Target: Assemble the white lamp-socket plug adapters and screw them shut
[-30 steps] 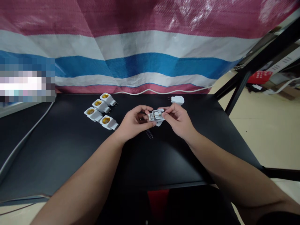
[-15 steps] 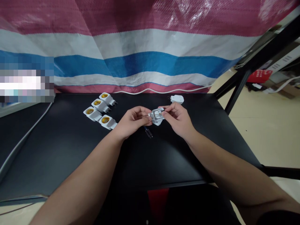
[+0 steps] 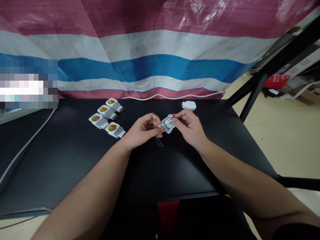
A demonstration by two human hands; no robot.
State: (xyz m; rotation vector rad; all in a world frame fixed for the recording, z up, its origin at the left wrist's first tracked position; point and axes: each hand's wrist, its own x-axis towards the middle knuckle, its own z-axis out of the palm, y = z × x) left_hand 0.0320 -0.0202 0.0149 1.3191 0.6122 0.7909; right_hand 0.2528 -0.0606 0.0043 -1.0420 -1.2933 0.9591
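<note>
Both hands meet over the black table and pinch an opened white plastic plug adapter housing (image 3: 167, 124), with small metal contacts showing inside. My left hand (image 3: 144, 129) grips its left end, and my right hand (image 3: 187, 125) holds its right side with finger and thumb. Just below them, a small clear glass tube (image 3: 158, 142) lies on the tabletop, apart from both hands. Several white plug-in lamp socket adapters (image 3: 103, 117) with yellow centres lie in a group left of my left hand. A closed white adapter (image 3: 189, 106) lies beyond my right hand.
The black table (image 3: 175, 166) ends at a back edge against a pink, white and blue striped woven tarp (image 3: 160, 66). A white cable (image 3: 170, 96) runs along that edge, and a grey cable (image 3: 27, 150) crosses the left side. Black metal stand legs and a tiled floor lie right.
The white housing has turned slightly between my fingers. My left fingers have closed in around its left end. The glass tube and the other adapters have not moved.
</note>
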